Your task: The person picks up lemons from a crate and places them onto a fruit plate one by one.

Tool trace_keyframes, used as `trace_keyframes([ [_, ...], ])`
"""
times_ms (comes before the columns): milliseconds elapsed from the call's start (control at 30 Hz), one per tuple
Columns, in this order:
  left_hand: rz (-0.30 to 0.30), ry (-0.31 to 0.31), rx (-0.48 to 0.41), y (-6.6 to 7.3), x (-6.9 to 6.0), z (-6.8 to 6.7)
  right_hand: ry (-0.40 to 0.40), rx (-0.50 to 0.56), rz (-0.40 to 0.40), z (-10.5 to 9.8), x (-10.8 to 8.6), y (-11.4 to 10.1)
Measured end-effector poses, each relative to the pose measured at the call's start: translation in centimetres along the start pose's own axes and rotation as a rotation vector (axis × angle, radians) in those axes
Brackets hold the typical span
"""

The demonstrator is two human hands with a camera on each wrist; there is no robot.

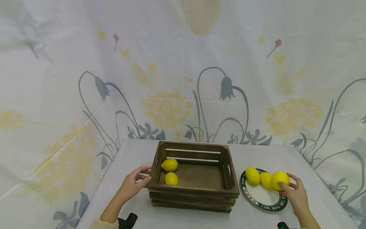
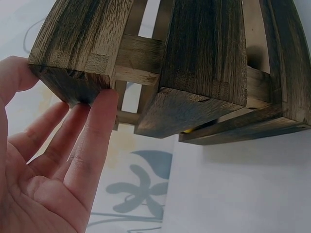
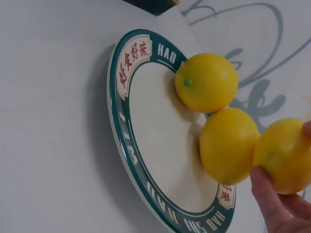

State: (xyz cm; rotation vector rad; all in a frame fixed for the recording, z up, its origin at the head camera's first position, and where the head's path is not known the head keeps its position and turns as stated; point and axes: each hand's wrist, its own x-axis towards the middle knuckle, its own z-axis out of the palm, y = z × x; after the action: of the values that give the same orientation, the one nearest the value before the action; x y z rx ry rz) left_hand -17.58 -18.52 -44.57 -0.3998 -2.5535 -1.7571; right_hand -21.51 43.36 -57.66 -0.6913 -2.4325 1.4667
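Observation:
A brown slatted wooden crate (image 1: 194,195) holds two lemons (image 1: 170,165) at its left end. The left hand (image 1: 132,186) touches the crate's left side; in the left wrist view its fingertips and thumb lie around the end of the upper slat (image 2: 77,43). To the right of the crate is a white plate (image 1: 264,195) with a green lettered rim. The right hand (image 1: 295,194) pinches a lemon (image 1: 280,180) over the plate's right part, thumb in front and fingers behind. Two other lemons (image 3: 206,82) (image 3: 229,145) rest on the plate, the nearer one against the held lemon.
The crate and plate stand side by side on a white-covered table (image 1: 206,219). A white cloth (image 1: 183,63) with grey and yellow flower prints hangs behind. Dark devices (image 1: 128,221) are at both wrists. A corner of the crate (image 3: 154,5) shows at the top of the right wrist view.

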Motion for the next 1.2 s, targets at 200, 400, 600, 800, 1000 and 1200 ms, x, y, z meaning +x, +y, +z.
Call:
trace_keyframes([
  [200,0.003,0.002,-0.003,0.0,0.0,0.0,0.017,-0.005,0.038,-0.5,0.5,0.4],
  [400,-0.013,0.004,0.003,0.0,0.0,0.0,-0.06,0.002,0.093,-0.5,-1.8,-1.6],
  [600,-0.014,0.0,0.002,-0.1,0.1,0.0,-0.186,-0.021,0.107,-0.7,-5.8,-6.1],
  [800,-0.009,0.0,0.004,-0.2,0.1,0.0,-0.205,-0.05,0.094,-0.4,-6.7,-7.2],
  [1000,0.001,0.001,0.009,-0.1,0.0,0.1,-0.195,-0.079,0.091,-0.2,-6.5,-6.8],
  [1200,0.001,0.004,0.011,-0.1,0.0,0.0,-0.156,-0.159,0.058,-0.6,-6.9,-7.1],
])
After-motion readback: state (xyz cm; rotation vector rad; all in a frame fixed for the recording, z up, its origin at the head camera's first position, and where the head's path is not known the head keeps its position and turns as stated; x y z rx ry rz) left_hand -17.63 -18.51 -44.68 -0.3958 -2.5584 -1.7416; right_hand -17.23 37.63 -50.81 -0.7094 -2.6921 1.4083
